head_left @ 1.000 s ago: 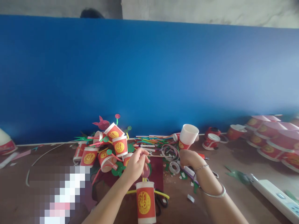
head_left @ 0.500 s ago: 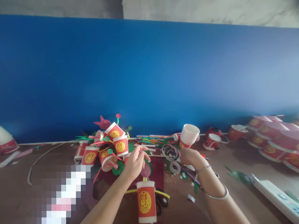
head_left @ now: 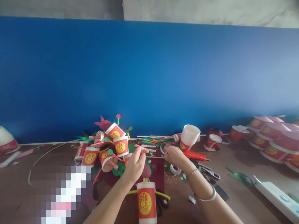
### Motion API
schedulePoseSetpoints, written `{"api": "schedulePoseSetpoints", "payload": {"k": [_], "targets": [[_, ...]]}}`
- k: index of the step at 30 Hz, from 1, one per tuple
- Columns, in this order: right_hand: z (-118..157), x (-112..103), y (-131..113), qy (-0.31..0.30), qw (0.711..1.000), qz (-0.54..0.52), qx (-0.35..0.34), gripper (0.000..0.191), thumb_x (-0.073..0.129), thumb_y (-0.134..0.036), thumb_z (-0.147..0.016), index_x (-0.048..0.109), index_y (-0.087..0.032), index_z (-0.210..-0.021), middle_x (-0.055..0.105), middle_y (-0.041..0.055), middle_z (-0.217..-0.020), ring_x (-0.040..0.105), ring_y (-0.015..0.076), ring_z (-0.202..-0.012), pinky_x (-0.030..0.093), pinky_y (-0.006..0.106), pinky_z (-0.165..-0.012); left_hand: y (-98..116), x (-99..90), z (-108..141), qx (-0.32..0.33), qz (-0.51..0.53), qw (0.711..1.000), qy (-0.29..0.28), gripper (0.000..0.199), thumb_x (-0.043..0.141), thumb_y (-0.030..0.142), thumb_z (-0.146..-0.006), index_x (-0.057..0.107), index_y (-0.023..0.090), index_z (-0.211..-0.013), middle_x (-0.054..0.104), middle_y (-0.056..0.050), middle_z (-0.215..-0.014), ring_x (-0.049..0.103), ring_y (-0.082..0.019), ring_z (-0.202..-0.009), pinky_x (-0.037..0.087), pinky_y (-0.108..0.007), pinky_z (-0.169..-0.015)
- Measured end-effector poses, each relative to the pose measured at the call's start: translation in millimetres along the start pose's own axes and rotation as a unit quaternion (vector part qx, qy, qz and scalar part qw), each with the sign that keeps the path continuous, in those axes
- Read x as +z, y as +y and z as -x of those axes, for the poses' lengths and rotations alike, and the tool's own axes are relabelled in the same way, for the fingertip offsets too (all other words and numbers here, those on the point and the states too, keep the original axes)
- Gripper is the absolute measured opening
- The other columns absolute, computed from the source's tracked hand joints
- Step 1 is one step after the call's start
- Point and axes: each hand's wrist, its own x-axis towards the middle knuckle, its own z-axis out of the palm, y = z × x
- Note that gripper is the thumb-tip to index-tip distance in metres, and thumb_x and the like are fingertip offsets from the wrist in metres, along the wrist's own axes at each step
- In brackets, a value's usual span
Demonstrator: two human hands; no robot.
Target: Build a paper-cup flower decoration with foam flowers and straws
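A red paper cup (head_left: 147,203) with a gold emblem stands upright at the front middle, with yellow straws at its sides and a dark pink disc (head_left: 146,170) above it. My left hand (head_left: 137,158) is just above and left of the disc, its fingers pinched round something I cannot make out. Over the clear tubing loop (head_left: 163,148) and a white tape roll (head_left: 175,170) is my right hand (head_left: 174,155), palm down with curled fingers; what it touches is hidden. Dark red paper (head_left: 158,174) lies under the disc.
Decorated cups (head_left: 90,157) are heaped at the left. Colored straws (head_left: 151,140) lie by the blue wall. Stacked white cups (head_left: 190,137), an orange cutter (head_left: 196,155), green-handled pliers (head_left: 240,176), a power strip (head_left: 277,197) and more red cups (head_left: 272,151) are at the right.
My right hand has moved left from beside the stacked cups to over the tubing loop, uncovering the orange cutter. My left hand has barely shifted.
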Motion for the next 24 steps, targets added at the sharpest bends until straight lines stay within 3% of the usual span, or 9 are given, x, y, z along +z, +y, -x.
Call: {"api": "schedulePoseSetpoints", "payload": {"k": [5,9,14,24], "targets": [[8.5,-13.7,-22.4,0.024,0.992,-0.091,-0.082,0.017,0.039,-0.02,-0.089,0.053,-0.018,-0.098,0.065,0.0005,-0.075,0.059,0.0134,-0.066,0.035,0.021,-0.059,4.5,0.6,3.7,0.083,-0.12,0.989,-0.011,0.035,0.043,0.026,-0.085,0.056,0.021,-0.117,0.061,-0.001,-0.07,0.055,-0.016,-0.064,0.041,-0.025,-0.062],[18.4,-21.7,-40.5,0.05,0.967,-0.207,-0.137,0.011,0.042,-0.024,-0.088,0.05,-0.019,-0.081,0.055,-0.0035,-0.061,0.048,0.0114,-0.055,0.028,0.021,-0.051,5.5,3.4,6.2,0.094,-0.148,0.984,-0.035,0.044,0.041,0.026,-0.086,0.049,0.02,-0.129,0.064,-0.003,-0.07,0.058,-0.018,-0.065,0.041,-0.025,-0.062],[22.3,-26.4,-45.8,0.046,0.956,-0.253,-0.141,0.013,0.045,-0.023,-0.087,0.049,-0.019,-0.075,0.052,-0.0038,-0.061,0.044,0.011,-0.056,0.027,0.021,-0.052,9.2,5.4,7.0,0.086,-0.188,0.978,-0.036,0.042,0.039,0.024,-0.086,0.056,0.015,-0.123,0.059,-0.001,-0.057,0.05,-0.015,-0.05,0.034,-0.023,-0.05],[23.3,-27.2,-45.8,0.036,0.956,-0.257,-0.139,0.013,0.045,-0.024,-0.088,0.054,-0.019,-0.079,0.058,-0.002,-0.061,0.049,0.0122,-0.055,0.029,0.022,-0.052,8.9,4.2,6.5,0.085,-0.159,0.984,-0.011,0.029,0.044,0.024,-0.085,0.063,0.017,-0.105,0.049,0.003,-0.053,0.046,-0.013,-0.05,0.031,-0.022,-0.05]]}}
